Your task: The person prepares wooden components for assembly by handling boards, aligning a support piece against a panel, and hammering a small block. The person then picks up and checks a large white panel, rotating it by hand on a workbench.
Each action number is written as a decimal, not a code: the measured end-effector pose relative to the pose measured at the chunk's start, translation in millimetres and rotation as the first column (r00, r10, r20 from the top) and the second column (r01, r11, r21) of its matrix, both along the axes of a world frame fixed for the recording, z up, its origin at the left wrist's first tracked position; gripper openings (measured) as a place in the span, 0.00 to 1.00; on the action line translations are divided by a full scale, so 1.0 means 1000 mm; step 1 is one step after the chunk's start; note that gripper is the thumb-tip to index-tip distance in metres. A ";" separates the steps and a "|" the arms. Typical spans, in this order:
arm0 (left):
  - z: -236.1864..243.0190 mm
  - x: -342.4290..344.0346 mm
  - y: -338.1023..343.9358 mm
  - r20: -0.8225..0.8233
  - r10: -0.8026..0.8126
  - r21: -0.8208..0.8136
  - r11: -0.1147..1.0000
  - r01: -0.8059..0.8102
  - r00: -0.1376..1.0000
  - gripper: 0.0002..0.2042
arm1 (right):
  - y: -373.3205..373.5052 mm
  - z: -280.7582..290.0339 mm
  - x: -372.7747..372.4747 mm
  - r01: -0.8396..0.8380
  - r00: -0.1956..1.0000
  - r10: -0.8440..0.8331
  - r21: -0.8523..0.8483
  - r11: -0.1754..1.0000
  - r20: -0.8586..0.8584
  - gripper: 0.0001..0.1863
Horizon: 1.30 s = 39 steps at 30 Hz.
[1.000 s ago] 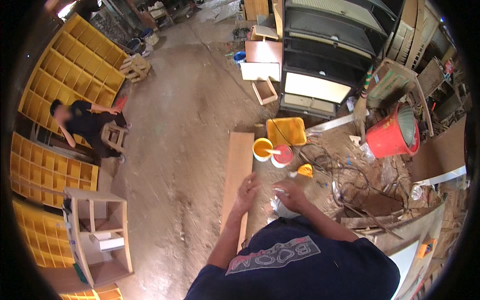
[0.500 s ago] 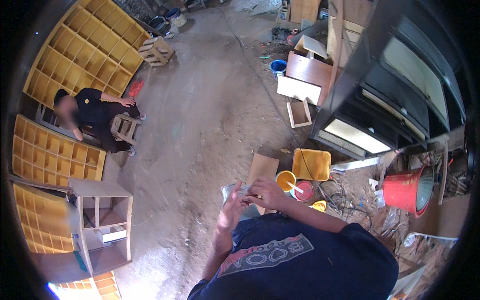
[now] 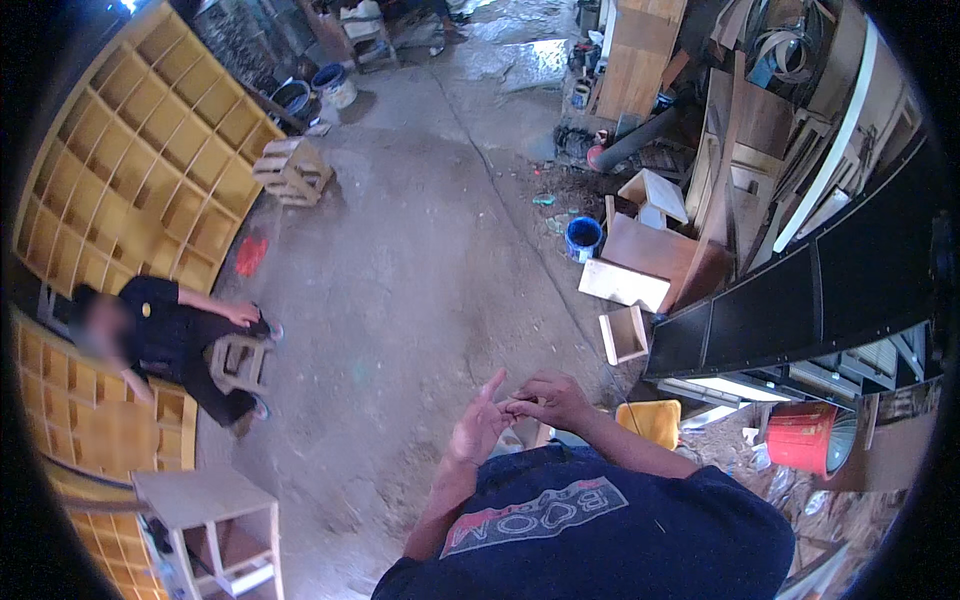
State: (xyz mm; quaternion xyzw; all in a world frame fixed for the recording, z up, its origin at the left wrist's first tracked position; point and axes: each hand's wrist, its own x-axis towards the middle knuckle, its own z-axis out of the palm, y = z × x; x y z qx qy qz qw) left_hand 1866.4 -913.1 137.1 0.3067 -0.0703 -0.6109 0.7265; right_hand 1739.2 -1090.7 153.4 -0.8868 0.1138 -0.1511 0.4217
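Both of my hands meet in front of my dark printed shirt (image 3: pixel 600 520). My left hand (image 3: pixel 480 428) is turned palm inward, with stretched fingers pointing up and away from me. Its fingers or palm edge touch my right hand (image 3: pixel 556 402), whose fingers are bent and pinched together against the left. Whatever lies between the right fingertips, if anything, is too small to make out. Just beyond the right forearm, a yellow tray (image 3: pixel 652 422) lies on the ground.
At left, a person (image 3: pixel 160 330) sits by yellow compartment shelving (image 3: pixel 150 150), near a wooden stool (image 3: pixel 240 362). A small cabinet (image 3: pixel 205 500) stands lower left. To the right are a blue bucket (image 3: pixel 583 238), wooden boards (image 3: pixel 640 245), a black cabinet (image 3: pixel 790 290) and a red bucket (image 3: pixel 800 440).
The view has tipped up and shows more of the far floor; the cardboard and paint buckets near my hands have dropped from sight. My hands stay together, the right still pinched against the left.
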 end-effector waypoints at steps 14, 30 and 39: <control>-0.011 0.360 -0.298 0.298 -0.252 0.174 0.963 0.208 0.921 0.36 | -0.276 -0.038 0.339 0.106 0.988 -0.055 0.374 0.922 -0.144 0.17; 0.078 0.769 -0.711 0.926 -0.299 0.295 0.954 0.052 0.230 0.47 | -0.719 0.025 0.780 -0.009 0.969 0.110 0.412 0.911 -0.221 0.14; 0.145 0.952 -1.034 0.938 -0.297 0.151 0.816 0.559 0.181 0.51 | -0.942 0.087 0.882 0.442 0.888 -0.424 0.582 0.683 -0.177 0.10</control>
